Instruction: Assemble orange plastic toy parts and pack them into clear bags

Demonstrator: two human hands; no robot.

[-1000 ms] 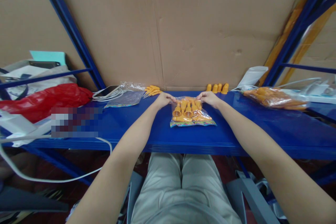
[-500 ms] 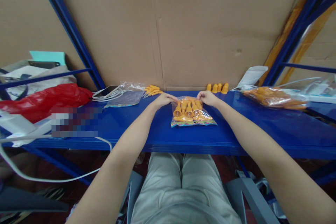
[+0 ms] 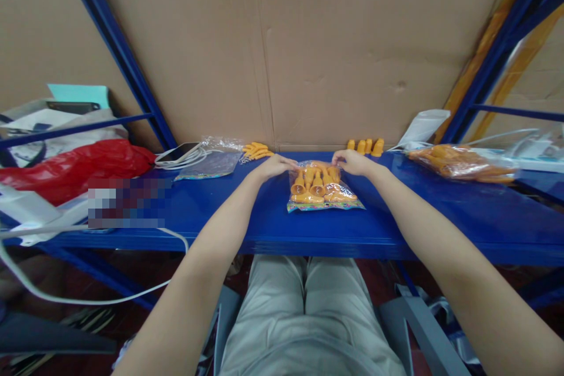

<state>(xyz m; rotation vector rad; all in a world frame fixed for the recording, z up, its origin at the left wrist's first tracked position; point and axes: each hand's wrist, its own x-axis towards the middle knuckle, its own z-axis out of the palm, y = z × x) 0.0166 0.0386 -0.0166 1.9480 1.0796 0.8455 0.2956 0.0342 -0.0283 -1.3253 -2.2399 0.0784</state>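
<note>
A clear plastic bag (image 3: 324, 208) lies flat on the blue shelf top in front of me, its coloured printed strip towards me. Inside are several orange plastic pieces (image 3: 317, 188), some with flared round ends. At the bag's far left corner, the fingers of my left hand (image 3: 274, 167) pinch the film. My right hand (image 3: 352, 162) grips the far right corner with fingertips together. Behind my right hand stand several orange finger-shaped pieces (image 3: 368, 147) in a row. Beyond my left hand lies a pile of small orange pieces with chains (image 3: 257, 151).
A flat clear bag (image 3: 209, 164), a phone (image 3: 178, 153) and coiled white cable lie to the left, near a red plastic bag (image 3: 118, 161). On the right rests another bag of orange pieces (image 3: 458, 163). Cardboard (image 3: 330, 53) and blue posts stand behind.
Hardly anything differs. Both hands stay at the far corners of the bag, with only a slight shift of the fingers; the bag lies in the same place.
</note>
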